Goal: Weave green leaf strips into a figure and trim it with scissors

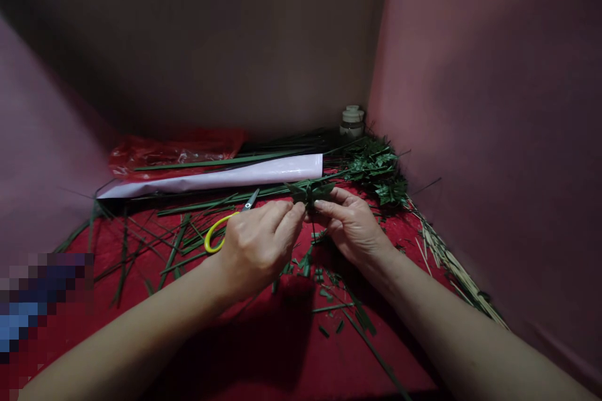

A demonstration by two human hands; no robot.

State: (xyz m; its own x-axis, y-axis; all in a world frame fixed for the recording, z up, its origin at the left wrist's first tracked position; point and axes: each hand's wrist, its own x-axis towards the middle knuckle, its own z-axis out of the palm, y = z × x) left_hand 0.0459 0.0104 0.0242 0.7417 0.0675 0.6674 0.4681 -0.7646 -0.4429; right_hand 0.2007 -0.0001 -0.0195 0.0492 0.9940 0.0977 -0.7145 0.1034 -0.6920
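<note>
Between my two hands is a dark green leaf piece (310, 193) with pointed tips spreading left and right, and a thin dark stem hangs below it. My left hand (263, 238) pinches its left side with bent fingers. Thumb and fingers of my right hand (352, 222) press on its right side. Scissors with a yellow handle (215, 235) lie beside my left hand, blades pointing away and partly covered by that hand. Small green scraps (305, 263) are scattered on the red cloth (263, 338) underneath.
Long green strips (176, 241) lie crossed at left. Behind them are a rolled white sheet (263, 170) and red plastic wrap (179, 153). Finished-looking leaf bunches (376, 166) and a lidded jar (352, 122) stand in the back right corner. Pale thin sticks (451, 263) line the right wall.
</note>
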